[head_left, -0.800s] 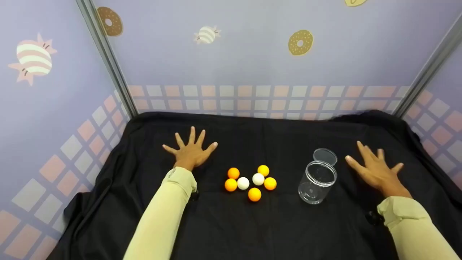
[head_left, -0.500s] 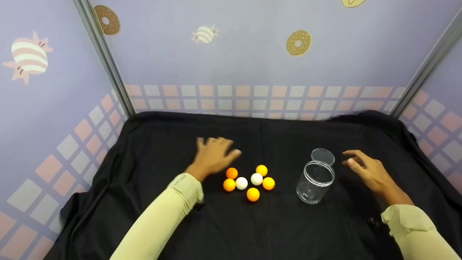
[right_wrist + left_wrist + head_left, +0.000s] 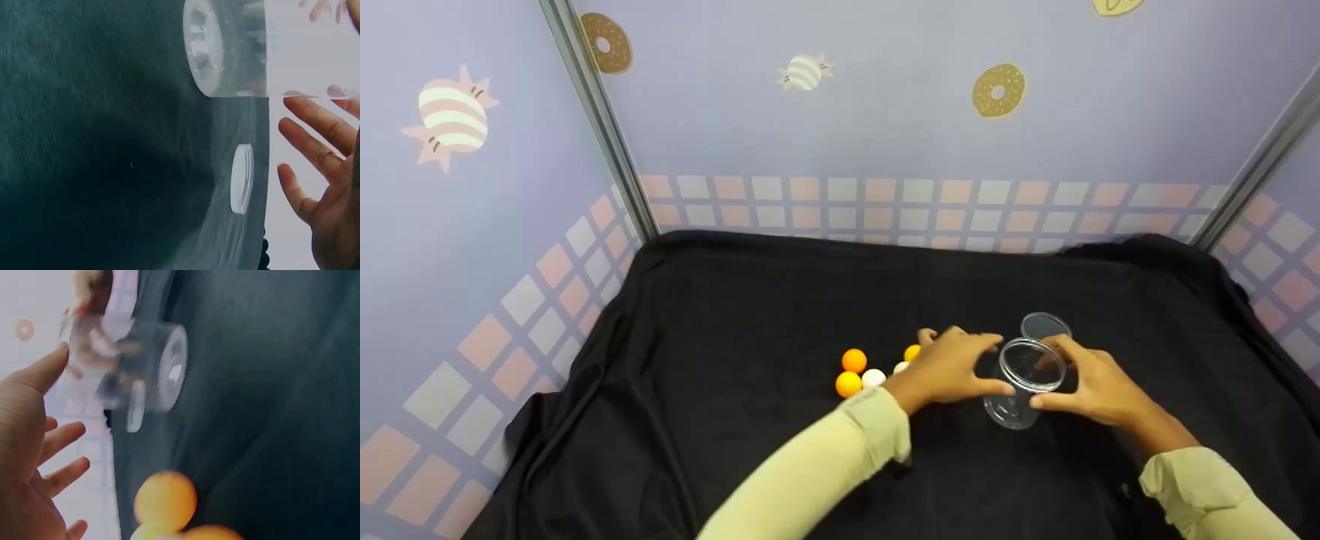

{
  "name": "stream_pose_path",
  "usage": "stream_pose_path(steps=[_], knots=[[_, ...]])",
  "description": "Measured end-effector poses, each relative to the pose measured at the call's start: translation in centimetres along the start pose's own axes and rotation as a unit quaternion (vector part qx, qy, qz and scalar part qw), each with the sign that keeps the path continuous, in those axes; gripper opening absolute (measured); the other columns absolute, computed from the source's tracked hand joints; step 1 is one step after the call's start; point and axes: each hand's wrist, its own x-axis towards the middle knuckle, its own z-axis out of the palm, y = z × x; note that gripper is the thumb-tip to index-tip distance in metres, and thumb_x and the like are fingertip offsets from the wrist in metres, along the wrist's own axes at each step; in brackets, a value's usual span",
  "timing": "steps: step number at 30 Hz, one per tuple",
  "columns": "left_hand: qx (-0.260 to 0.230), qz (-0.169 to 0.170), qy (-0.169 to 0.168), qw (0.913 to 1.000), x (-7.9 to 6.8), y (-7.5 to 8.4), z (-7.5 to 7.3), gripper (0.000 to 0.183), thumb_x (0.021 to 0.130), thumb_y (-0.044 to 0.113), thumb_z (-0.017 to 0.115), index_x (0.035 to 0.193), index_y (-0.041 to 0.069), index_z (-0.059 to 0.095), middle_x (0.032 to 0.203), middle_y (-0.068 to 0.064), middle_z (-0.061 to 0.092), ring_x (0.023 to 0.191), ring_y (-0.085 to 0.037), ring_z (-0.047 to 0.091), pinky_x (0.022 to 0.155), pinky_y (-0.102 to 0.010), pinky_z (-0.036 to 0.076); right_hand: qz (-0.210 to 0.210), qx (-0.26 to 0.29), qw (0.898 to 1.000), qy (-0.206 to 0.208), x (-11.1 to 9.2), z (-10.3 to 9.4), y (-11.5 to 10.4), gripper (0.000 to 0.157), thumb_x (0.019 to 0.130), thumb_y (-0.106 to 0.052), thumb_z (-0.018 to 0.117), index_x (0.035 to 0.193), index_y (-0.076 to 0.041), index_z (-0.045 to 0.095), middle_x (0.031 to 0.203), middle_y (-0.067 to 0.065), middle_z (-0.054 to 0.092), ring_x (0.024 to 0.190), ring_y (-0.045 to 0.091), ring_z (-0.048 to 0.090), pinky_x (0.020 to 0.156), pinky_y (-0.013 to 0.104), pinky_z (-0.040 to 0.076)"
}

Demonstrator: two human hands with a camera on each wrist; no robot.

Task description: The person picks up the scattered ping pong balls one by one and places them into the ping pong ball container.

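Note:
A clear plastic jar (image 3: pixel 1011 409) stands upright on the black cloth, its mouth uncovered. My right hand (image 3: pixel 1102 382) is at its right side near the rim, thumb in front and fingers behind. In the right wrist view those fingers (image 3: pixel 318 126) are spread, some at the jar's wall; firm contact is unclear. From the left comes my left hand (image 3: pixel 949 367), thumb (image 3: pixel 48 368) close to the jar's upper part and the other fingers spread. A round clear lid (image 3: pixel 1045 325) lies just behind the jar. Orange balls (image 3: pixel 849 384) and white balls (image 3: pixel 874 378) lie left of it, partly hidden by my left hand.
Black cloth (image 3: pixel 765 300) covers the table, with folds (image 3: pixel 585 420) along the left side. Lilac walls (image 3: pixel 885 127) with a tile pattern enclose the back and both sides. Metal posts (image 3: pixel 600 120) stand in the corners.
My left hand has swept right from beyond the balls, passing over them to the jar. The right hand has moved left to the jar's side. Jar, lid and visible balls stay put.

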Motion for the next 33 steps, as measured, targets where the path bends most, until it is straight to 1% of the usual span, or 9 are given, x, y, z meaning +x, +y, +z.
stream_pose_path(steps=[4,8,11,16,20,23,26,29,33], knots=[[-0.029,-0.013,-0.011,0.9994,0.3,0.3,1.1,0.073,0.082,0.073,0.067,0.143,0.034,0.055,0.127,0.018,0.068,0.116,-0.011,0.057,0.100,-0.057,0.032,0.002,-0.005,1.000,0.004,0.2,0.6,-0.5,0.070,0.066,-0.045,0.095,0.123,-0.019,0.064,0.096,-0.012,0.073,0.086,0.010,0.071,0.077,0.031,0.056],[-0.040,-0.009,-0.012,0.9991,-0.8,0.1,0.5,0.073,0.082,0.072,0.068,0.142,0.032,0.056,0.125,0.018,0.068,0.115,-0.011,0.055,0.104,-0.061,0.028,-0.004,0.002,1.000,0.005,0.3,1.0,-1.5,0.069,0.066,-0.046,0.094,0.121,-0.017,0.063,0.095,-0.012,0.073,0.085,0.009,0.070,0.076,0.031,0.056],[-0.028,0.005,-0.006,0.9996,-2.4,-0.2,-0.5,0.074,0.081,0.073,0.069,0.140,0.031,0.057,0.123,0.018,0.068,0.114,-0.011,0.055,0.104,-0.061,0.027,-0.025,0.000,1.000,0.007,0.3,1.4,-3.1,0.071,0.065,-0.049,0.094,0.121,-0.016,0.064,0.096,-0.013,0.071,0.085,0.008,0.068,0.076,0.034,0.055],[-0.010,0.030,0.006,0.9995,-6.3,-0.8,-1.6,0.073,0.078,0.075,0.069,0.136,0.032,0.059,0.122,0.019,0.067,0.115,-0.013,0.053,0.106,-0.062,0.025,-0.077,-0.001,0.997,0.023,-0.4,2.9,-6.4,0.074,0.062,-0.055,0.093,0.119,-0.016,0.065,0.095,-0.017,0.069,0.083,0.007,0.066,0.073,0.036,0.054],[-0.004,0.049,0.023,0.9985,-9.1,-1.1,-1.9,0.071,0.077,0.076,0.069,0.131,0.031,0.062,0.122,0.019,0.067,0.117,-0.014,0.054,0.106,-0.068,0.025,-0.104,-0.021,0.994,0.042,-1.3,4.2,-8.4,0.080,0.058,-0.062,0.091,0.118,-0.017,0.066,0.098,-0.017,0.068,0.086,0.006,0.063,0.077,0.038,0.051],[0.002,0.053,0.031,0.9981,-10.5,-1.2,-1.8,0.069,0.078,0.077,0.068,0.129,0.031,0.063,0.120,0.018,0.067,0.118,-0.014,0.054,0.104,-0.068,0.027,-0.103,-0.039,0.993,0.036,-1.8,4.8,-9.3,0.082,0.058,-0.069,0.088,0.120,-0.020,0.065,0.103,-0.017,0.068,0.091,0.004,0.061,0.082,0.038,0.047],[0.001,0.048,0.031,0.9983,-11.1,-1.2,-1.6,0.068,0.079,0.076,0.067,0.130,0.031,0.062,0.120,0.018,0.067,0.118,-0.014,0.054,0.103,-0.066,0.028,-0.101,-0.037,0.994,0.026,-1.9,5.0,-9.6,0.082,0.058,-0.068,0.088,0.121,-0.021,0.065,0.105,-0.015,0.069,0.092,0.000,0.061,0.084,0.037,0.046],[-0.002,0.046,0.029,0.9985,-11.1,-1.2,-1.5,0.069,0.080,0.077,0.066,0.132,0.031,0.061,0.122,0.019,0.066,0.120,-0.015,0.054,0.103,-0.065,0.028,-0.103,-0.037,0.994,0.026,-2.0,5.1,-9.5,0.082,0.059,-0.069,0.087,0.122,-0.021,0.065,0.106,-0.012,0.070,0.092,-0.001,0.061,0.084,0.037,0.046],[0.009,0.066,0.021,0.9975,-10.8,-1.8,-1.8,0.072,0.079,0.078,0.066,0.133,0.031,0.060,0.124,0.019,0.065,0.121,-0.015,0.053,0.102,-0.067,0.029,-0.110,-0.038,0.993,0.030,-1.9,5.2,-9.3,0.083,0.060,-0.071,0.086,0.122,-0.020,0.065,0.108,-0.012,0.070,0.093,0.000,0.062,0.083,0.037,0.046]])
